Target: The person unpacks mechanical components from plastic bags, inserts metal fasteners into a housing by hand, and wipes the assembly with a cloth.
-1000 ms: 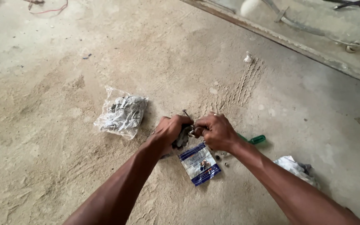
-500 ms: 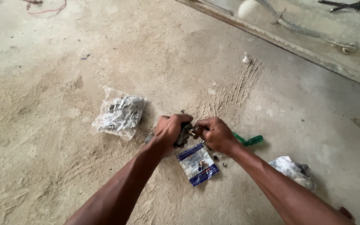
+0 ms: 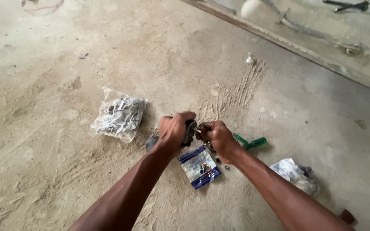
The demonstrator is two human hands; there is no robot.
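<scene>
Two hands meet over the dusty concrete floor (image 3: 65,171), beside a clear bag of metal parts (image 3: 120,116). Left hand (image 3: 174,129) has fingers clamped on a dark metal part (image 3: 190,131); right hand (image 3: 218,137) pinches its small fitting. Blue-edged packet (image 3: 200,167) lies just below.

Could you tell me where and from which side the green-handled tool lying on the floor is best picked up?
Take the green-handled tool by its free green end, coming from above on the right. It lies flat on the sandy floor, and its near end sits tucked under the right hand, so only the outer handle is clear, probably easiest with a pinch across its width.
</scene>
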